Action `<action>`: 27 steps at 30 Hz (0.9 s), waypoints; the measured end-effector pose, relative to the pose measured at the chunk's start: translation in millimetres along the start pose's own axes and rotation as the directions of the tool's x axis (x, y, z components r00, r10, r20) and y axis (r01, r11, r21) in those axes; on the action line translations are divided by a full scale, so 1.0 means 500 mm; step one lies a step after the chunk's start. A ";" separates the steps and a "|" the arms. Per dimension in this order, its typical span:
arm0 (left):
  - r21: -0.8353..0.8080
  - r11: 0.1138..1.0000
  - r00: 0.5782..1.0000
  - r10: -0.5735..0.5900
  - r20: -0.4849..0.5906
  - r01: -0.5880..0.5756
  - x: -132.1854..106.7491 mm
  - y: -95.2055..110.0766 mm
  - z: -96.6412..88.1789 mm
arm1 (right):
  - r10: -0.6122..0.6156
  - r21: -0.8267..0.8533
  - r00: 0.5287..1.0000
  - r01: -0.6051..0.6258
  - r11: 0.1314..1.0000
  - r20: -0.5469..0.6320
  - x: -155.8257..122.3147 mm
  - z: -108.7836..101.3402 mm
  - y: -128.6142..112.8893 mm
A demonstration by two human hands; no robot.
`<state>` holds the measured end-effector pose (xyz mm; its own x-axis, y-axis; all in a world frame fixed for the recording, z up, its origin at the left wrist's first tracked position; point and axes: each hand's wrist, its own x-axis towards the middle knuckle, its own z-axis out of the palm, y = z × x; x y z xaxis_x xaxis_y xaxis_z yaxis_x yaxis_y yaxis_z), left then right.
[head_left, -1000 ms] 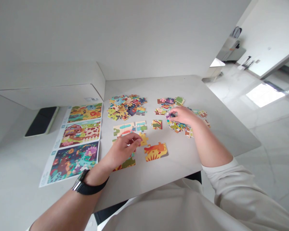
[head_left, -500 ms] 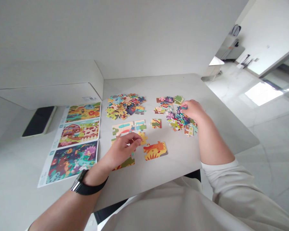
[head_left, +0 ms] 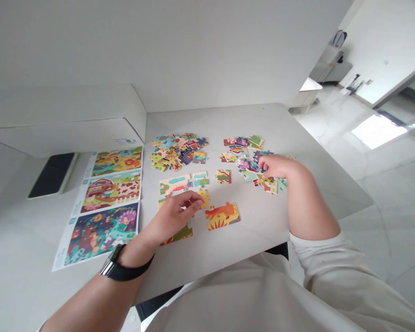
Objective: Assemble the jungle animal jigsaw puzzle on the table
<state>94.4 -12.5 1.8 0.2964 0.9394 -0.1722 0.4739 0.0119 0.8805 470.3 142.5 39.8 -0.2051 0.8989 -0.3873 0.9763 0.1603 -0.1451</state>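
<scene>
My left hand (head_left: 180, 211) hovers over the partly joined puzzle pieces (head_left: 174, 183), its fingers curled and the thumb near them. Its fingertips are beside a yellow puzzle piece (head_left: 204, 197); whether they grip anything is hidden. My right hand (head_left: 275, 166) reaches into the right-hand pile of puzzle pieces (head_left: 251, 176) with bent fingers, their tips partly hidden. Nearer me lies a joined orange and yellow section (head_left: 223, 216). A single piece with a brown and green pattern (head_left: 223, 176) lies between that section and the piles.
Another heap of puzzle pieces (head_left: 180, 151) lies at the back left. A picture sheet with three scenes (head_left: 105, 191) and a phone (head_left: 51, 175) are at the left, before a white box (head_left: 65, 131). The table's right edge (head_left: 332, 175) borders open floor.
My right hand has shifted slightly down within the right pile, and its fingers have let go of a dark teal piece. Pieces there have shifted. My left hand keeps its pose.
</scene>
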 end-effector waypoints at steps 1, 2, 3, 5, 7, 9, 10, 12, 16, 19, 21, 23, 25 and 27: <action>0.001 1.000 1.000 0.002 0.002 -0.002 0.000 0.000 0.000 | 0.017 0.005 1.000 -0.017 1.000 0.004 -0.002 -0.002 0.003; 0.002 1.000 1.000 0.005 0.002 -0.005 0.000 -0.001 0.000 | 0.030 0.012 1.000 -0.029 0.999 -0.006 -0.003 -0.003 0.005; 0.001 1.000 1.000 0.006 0.002 -0.006 0.001 -0.001 0.000 | 0.040 0.020 0.999 -0.039 0.999 -0.021 -0.003 -0.003 0.006; -0.001 1.000 1.000 0.006 0.002 -0.006 0.001 0.000 0.001 | 0.039 0.045 0.997 -0.037 0.998 -0.061 -0.001 0.001 0.002; -0.002 1.000 1.000 0.007 0.001 -0.007 0.001 0.002 0.001 | 0.002 0.072 0.997 0.004 0.997 -0.083 0.004 0.008 -0.008; 0.001 1.000 1.000 0.008 0.000 -0.008 0.001 0.004 0.000 | -0.036 0.077 0.997 0.041 0.996 -0.068 0.009 0.015 -0.019; 0.002 1.000 1.000 0.009 -0.002 -0.009 0.001 0.005 0.000 | -0.046 0.074 0.997 0.051 0.996 -0.061 0.011 0.019 -0.023; 0.003 1.000 1.000 0.007 -0.006 -0.007 0.001 0.008 -0.001 | -0.054 0.079 0.997 0.059 0.995 -0.062 0.014 0.022 -0.026; -0.004 1.000 1.000 0.010 -0.009 -0.010 -0.001 0.010 0.000 | -0.057 0.162 0.989 0.080 0.984 -0.138 0.018 0.015 -0.007; -0.010 1.000 1.000 0.007 -0.012 -0.008 -0.001 0.008 0.001 | 0.000 0.300 0.980 0.061 0.952 -0.199 0.026 0.009 0.015; -0.012 1.000 1.000 0.005 -0.012 -0.005 0.000 0.005 0.001 | 0.043 0.413 0.969 0.063 0.909 -0.242 0.035 0.010 0.026; -0.015 1.000 1.000 0.005 -0.012 -0.005 0.000 0.001 0.002 | 0.096 0.486 0.951 0.063 0.872 -0.295 0.045 0.014 0.034; -0.019 1.000 1.000 0.001 -0.014 -0.001 0.000 0.000 0.002 | 0.140 0.512 0.931 0.056 0.857 -0.336 0.054 0.019 0.037; -0.016 1.000 1.000 -0.002 -0.017 0.002 0.000 0.001 0.002 | 0.143 0.534 0.928 0.068 0.843 -0.344 0.060 0.023 0.036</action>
<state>95.4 -12.8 1.6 0.2815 0.9450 -0.1665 0.4612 0.0190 0.8871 480.8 167.9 15.2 -0.0271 0.9974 -0.0666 0.7726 -0.0213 -0.6346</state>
